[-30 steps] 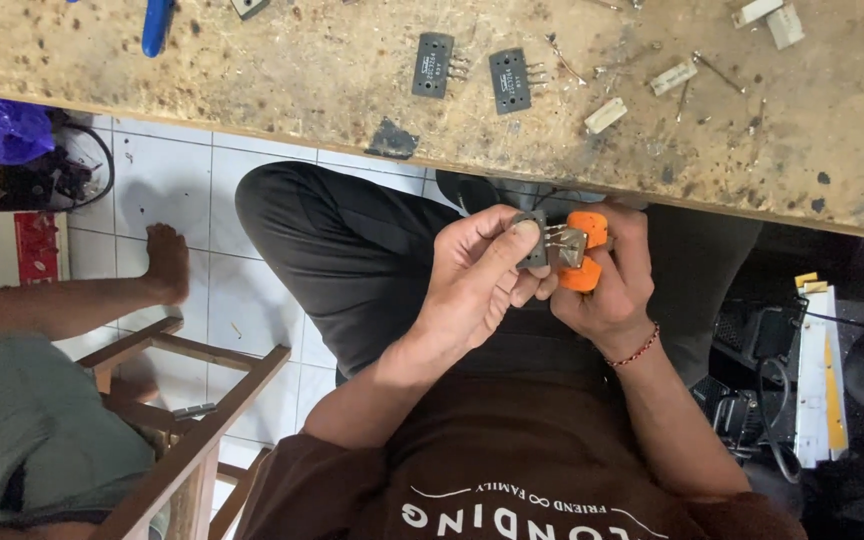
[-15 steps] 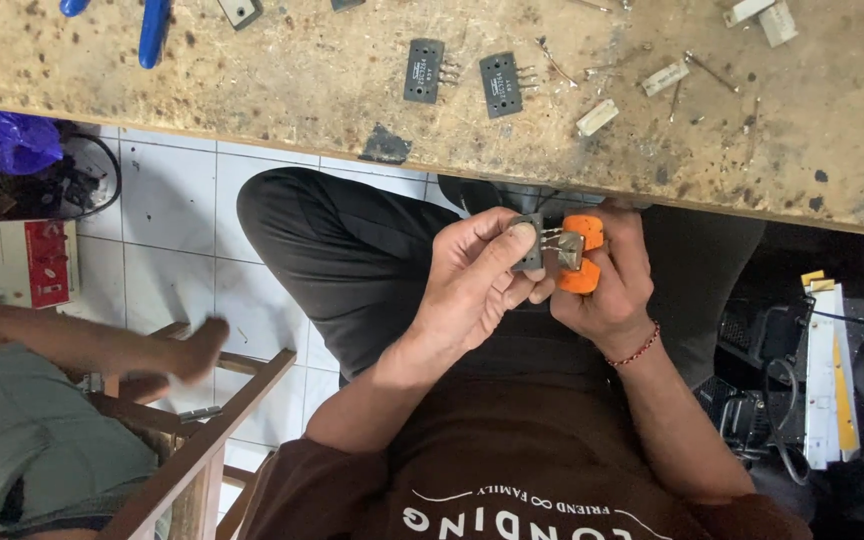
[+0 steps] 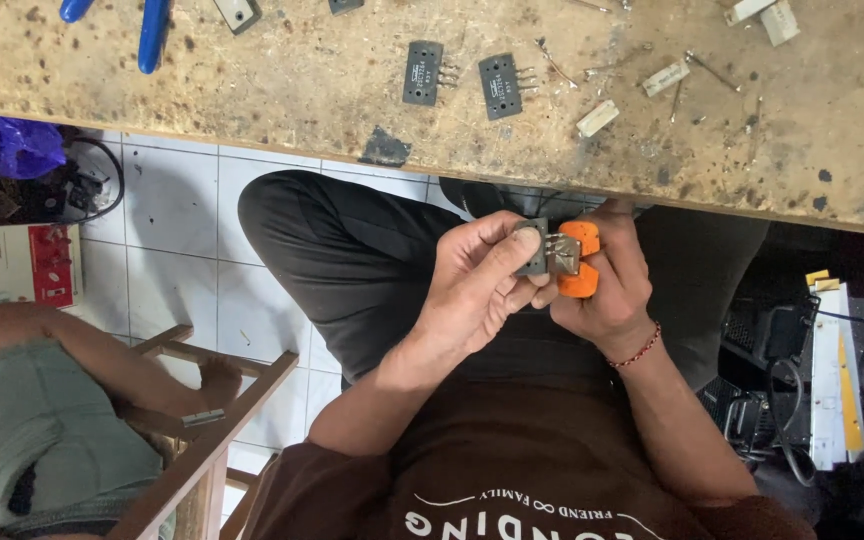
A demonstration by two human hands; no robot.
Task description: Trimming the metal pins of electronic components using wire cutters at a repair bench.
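Observation:
My left hand (image 3: 477, 290) pinches a small flat grey component with metal legs (image 3: 532, 250) between thumb and fingers, over my lap. My right hand (image 3: 612, 290) grips an orange-handled tool (image 3: 580, 258) whose metal jaws meet the component's legs. Both hands are just below the edge of the worn wooden workbench (image 3: 252, 90). Two more flat dark components (image 3: 422, 72) (image 3: 500, 86) lie on the bench above my hands.
Small white blocks (image 3: 597, 118) and loose metal bits lie on the bench at right, blue tool handles (image 3: 152, 30) at top left. Another person (image 3: 42, 410) sits on a wooden chair (image 3: 212, 420) at left. Boxes and cables stand on the floor at right (image 3: 812, 380).
My hands stay put on the component and tool. The other person's foot at left has dropped from raised to down beside the chair.

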